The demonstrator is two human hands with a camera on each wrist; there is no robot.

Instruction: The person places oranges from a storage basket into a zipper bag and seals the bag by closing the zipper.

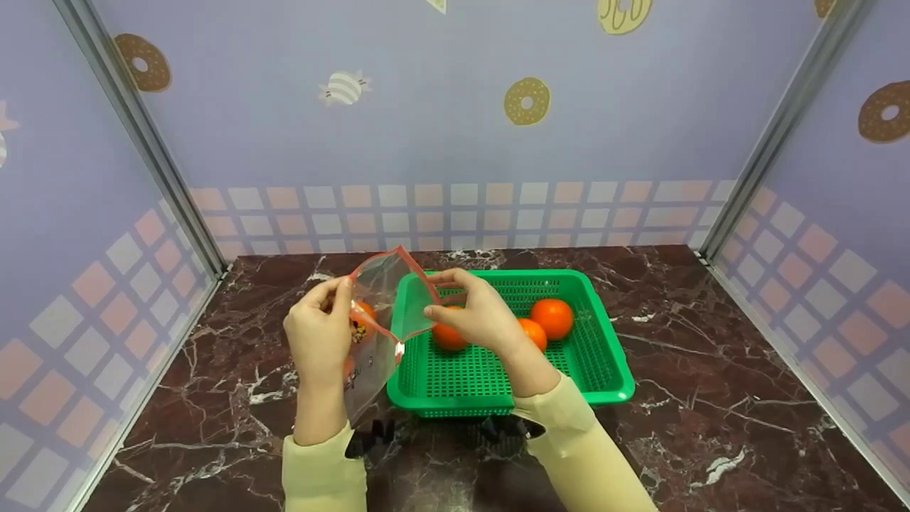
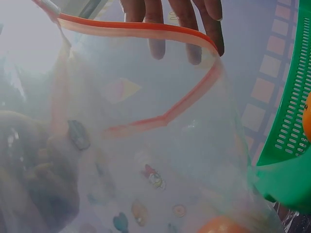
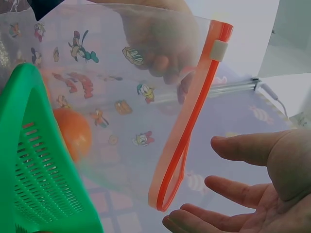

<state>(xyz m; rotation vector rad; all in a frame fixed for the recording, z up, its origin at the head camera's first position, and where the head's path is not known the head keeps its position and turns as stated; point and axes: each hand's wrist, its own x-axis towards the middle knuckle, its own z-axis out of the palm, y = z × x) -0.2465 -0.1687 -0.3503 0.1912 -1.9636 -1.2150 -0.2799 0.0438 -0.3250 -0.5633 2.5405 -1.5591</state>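
Observation:
A clear zip bag [image 1: 373, 363] with a red-orange rim, a white slider [image 3: 218, 50] and cartoon prints hangs with its mouth spread apart. My left hand [image 1: 320, 331] pinches the rim on the left side. Across the mouth, my right hand [image 1: 480, 309] has its thumb and fingers extended and parted beside the rim; the right wrist view shows a gap between them and the bag. Inside the bag is an orange [image 3: 73, 133], seen through the plastic. More oranges [image 1: 552, 319] lie in the green basket [image 1: 618, 370], partly covered by the right hand.
The basket stands on a dark red marbled tabletop [image 1: 682, 441], right of the bag, its rim close to the bag's side. Purple patterned panels [image 1: 455, 135] enclose the table at the back and both sides.

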